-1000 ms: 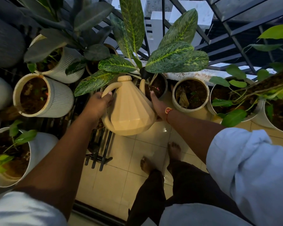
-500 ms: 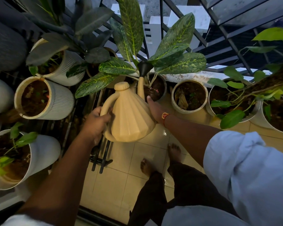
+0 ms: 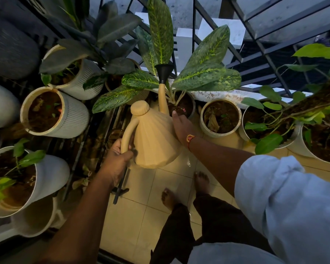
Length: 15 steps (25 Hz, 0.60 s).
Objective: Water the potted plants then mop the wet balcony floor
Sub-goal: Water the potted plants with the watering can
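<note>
Watering can (image 3: 152,138) hangs at the centre of our view. Its long spout runs toward 12 o'clock, and the black rose (image 3: 163,72) is raised among the speckled leaves (image 3: 204,73), above the dark pot (image 3: 185,103). Our left hand (image 3: 118,159), at 7 o'clock of the can, has its fingers wrapped round the looped handle. Our right hand (image 3: 181,126), at 3 o'clock, lies flat with straight fingers against the can's side, gripping nothing. With the rose up in the foliage, we judge that water could run off the leaves onto the tiled floor (image 3: 141,189) by our bare feet (image 3: 168,197), leaving more to mop and slippery footing. If we tilt too fast, soil may splash over the rim.
</note>
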Tool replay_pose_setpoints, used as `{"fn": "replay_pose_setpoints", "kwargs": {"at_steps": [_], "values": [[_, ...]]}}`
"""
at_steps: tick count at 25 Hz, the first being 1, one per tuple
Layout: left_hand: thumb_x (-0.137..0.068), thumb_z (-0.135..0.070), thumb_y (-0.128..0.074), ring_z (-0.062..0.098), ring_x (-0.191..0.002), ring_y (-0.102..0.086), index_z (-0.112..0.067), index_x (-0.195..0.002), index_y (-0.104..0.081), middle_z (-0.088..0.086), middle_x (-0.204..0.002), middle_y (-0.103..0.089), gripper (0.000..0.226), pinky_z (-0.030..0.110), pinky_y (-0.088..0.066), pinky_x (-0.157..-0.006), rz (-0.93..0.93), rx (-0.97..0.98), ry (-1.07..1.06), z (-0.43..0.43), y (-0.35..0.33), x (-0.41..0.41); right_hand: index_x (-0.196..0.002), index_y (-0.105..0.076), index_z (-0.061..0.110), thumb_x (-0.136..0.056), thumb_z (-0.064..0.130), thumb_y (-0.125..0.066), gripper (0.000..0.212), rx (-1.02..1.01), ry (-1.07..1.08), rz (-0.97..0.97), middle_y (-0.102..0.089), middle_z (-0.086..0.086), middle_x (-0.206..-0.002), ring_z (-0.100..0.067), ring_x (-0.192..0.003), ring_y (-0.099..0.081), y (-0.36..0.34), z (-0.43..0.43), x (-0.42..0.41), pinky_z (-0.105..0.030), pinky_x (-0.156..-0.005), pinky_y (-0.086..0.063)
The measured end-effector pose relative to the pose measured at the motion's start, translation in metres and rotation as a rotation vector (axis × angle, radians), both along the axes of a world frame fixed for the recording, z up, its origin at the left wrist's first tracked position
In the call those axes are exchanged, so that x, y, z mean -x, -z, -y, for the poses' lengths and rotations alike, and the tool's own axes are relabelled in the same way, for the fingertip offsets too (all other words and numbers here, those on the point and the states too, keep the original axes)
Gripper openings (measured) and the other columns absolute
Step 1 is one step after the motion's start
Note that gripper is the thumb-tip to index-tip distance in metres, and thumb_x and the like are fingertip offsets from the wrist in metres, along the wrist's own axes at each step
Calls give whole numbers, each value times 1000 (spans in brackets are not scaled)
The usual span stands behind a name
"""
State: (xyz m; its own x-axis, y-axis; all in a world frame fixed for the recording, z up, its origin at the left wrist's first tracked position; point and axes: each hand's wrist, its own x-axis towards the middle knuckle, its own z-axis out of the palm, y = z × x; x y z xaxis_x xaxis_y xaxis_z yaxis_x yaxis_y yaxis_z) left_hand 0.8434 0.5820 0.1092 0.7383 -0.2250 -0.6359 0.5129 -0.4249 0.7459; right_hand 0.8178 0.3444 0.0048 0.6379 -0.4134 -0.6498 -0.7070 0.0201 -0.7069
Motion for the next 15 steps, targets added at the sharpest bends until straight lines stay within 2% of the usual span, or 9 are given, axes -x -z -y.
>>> {"fn": "replay_pose_setpoints", "kwargs": {"at_steps": [4, 6, 8, 11, 13, 15], "values": [[-89, 15, -54, 16, -90, -61, -22, -90, -57, -3, -93, -68, 37, 40, -49, -84, 6, 38, -39, -13, -6, 1, -121, -61, 18, -99, 68, -30, 63, 17, -45, -14, -59, -14, -124, -26, -101, -53, -10, -12, -1, -37, -83, -35], [-83, 6, -60, 15, -91, -63, -22, -91, -59, -6, -94, -71, 29, 42, -50, -86, 19, 61, -51, -25, -12, 0, -122, -61, 17, -99, 68, -31, 64, 26, -69, -1, -60, -14, -124, -25, -99, -53, -17, -23, -3, -37, -82, -35], [-72, -5, -64, 12, -89, -65, -23, -91, -59, -9, -92, -73, 27, 38, -53, -82, 28, 80, -58, -39, -18, -2, -124, -62, 16, -99, 67, -32, 64, 25, -74, 23, -61, -14, -125, -28, -107, -56, -25, -36, -5, -37, -84, -36], [-70, -8, -64, 19, -91, -62, -22, -91, -59, -6, -90, -71, 26, 40, -53, -82, 44, 92, -74, -65, -26, -5, -116, -64, 15, -100, 64, -34, 60, 44, -78, 68, -63, -10, -111, -29, -109, -58, -38, -60, -11, -35, -82, -36], [-70, -7, -63, 25, -93, -58, -21, -89, -58, -4, -87, -68, 25, 46, -50, -87, 47, 106, -93, -85, -31, -7, -109, -64, 14, -101, 63, -36, 57, 45, -83, 89, -59, -4, -100, -28, -103, -59, -49, -76, -16, -35, -78, -35], [-72, -7, -63, 28, -98, -57, -21, -92, -58, 0, -90, -67, 25, 57, -48, -92, 55, 119, -115, -105, -38, -9, -113, -65, 11, -102, 61, -36, 59, 45, -116, 113, -62, -8, -105, -27, -101, -58, -62, -94, -25, -36, -80, -37]]}}
